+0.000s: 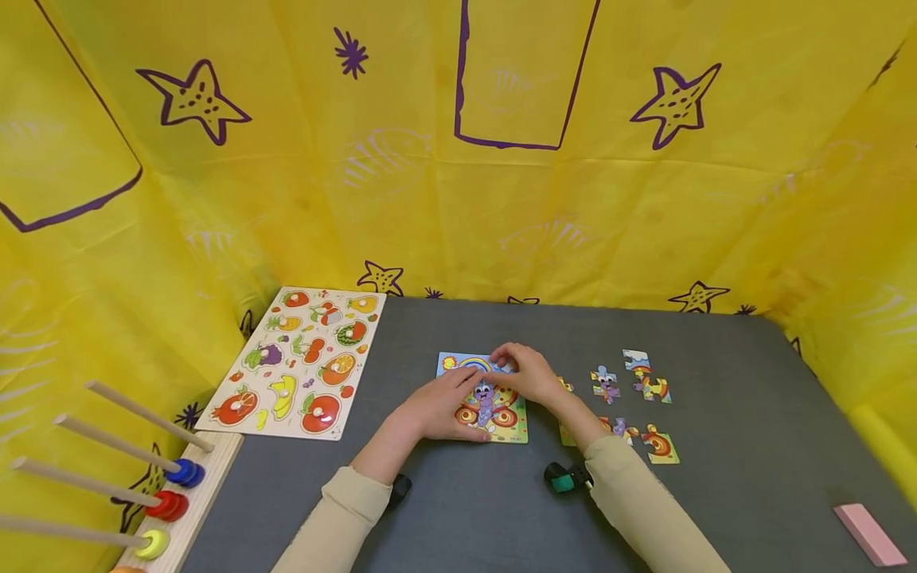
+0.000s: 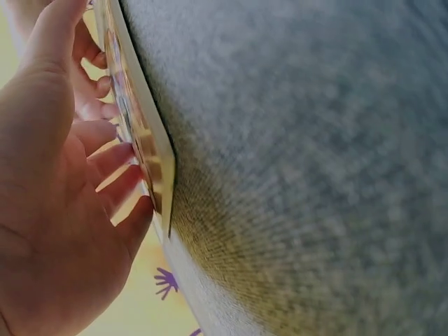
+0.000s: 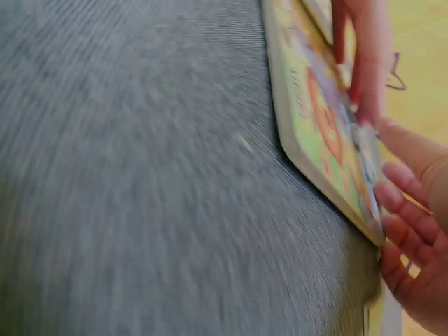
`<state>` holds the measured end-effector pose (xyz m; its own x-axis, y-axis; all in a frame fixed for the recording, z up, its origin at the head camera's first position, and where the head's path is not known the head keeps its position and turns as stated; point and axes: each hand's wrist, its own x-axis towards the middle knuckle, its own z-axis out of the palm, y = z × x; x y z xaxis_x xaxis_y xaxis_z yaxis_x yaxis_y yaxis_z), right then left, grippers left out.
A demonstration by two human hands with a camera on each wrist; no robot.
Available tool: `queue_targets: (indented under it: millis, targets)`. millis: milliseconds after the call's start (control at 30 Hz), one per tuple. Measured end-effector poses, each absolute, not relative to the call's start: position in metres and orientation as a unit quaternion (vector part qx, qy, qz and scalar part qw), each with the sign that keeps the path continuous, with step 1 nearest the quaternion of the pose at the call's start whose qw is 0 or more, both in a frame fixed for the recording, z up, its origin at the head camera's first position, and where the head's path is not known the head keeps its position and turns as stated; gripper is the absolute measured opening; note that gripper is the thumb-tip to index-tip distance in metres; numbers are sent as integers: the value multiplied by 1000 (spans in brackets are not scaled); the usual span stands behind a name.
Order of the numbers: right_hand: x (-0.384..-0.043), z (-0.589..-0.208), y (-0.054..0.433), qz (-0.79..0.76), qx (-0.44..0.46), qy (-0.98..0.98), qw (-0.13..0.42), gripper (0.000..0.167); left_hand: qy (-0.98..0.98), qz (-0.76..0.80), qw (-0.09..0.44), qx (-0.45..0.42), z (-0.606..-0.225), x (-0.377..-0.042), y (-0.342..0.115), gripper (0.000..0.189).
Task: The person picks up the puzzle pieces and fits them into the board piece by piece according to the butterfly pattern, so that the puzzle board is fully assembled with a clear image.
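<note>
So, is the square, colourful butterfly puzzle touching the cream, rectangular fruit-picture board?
Apart: the head view shows a strip of dark grey tabletop between butterfly puzzle and fruit-picture board.

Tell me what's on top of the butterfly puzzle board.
Left hand over the left side of the butterfly puzzle board, right hand over its upper right. Printed sun, part of the rainbow and most of the butterfly show; artwork directly beneath the hands is covered.

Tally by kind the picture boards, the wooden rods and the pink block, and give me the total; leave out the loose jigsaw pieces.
Large cream fruit-picture board: 1
Small multicoloured butterfly-picture board: 1
Pale straight wooden rods, as visible: 4
Pink rectangular block: 1
Total: 7
</note>
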<state>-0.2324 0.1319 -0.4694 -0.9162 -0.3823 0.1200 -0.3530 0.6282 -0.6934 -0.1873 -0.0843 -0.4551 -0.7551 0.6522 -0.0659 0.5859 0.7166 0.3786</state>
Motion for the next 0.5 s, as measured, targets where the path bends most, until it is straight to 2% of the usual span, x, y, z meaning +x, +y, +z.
queue_targets:
  millis: [200, 500]
  targets:
    - [-226, -465, 166, -414, -166, 895, -15, 19, 929, 149, 105, 323, -455, -186, -80, 96]
    - [-216, -465, 244, -404, -90, 908, -63, 21, 933, 139, 102, 317, -456, -186, -80, 93]
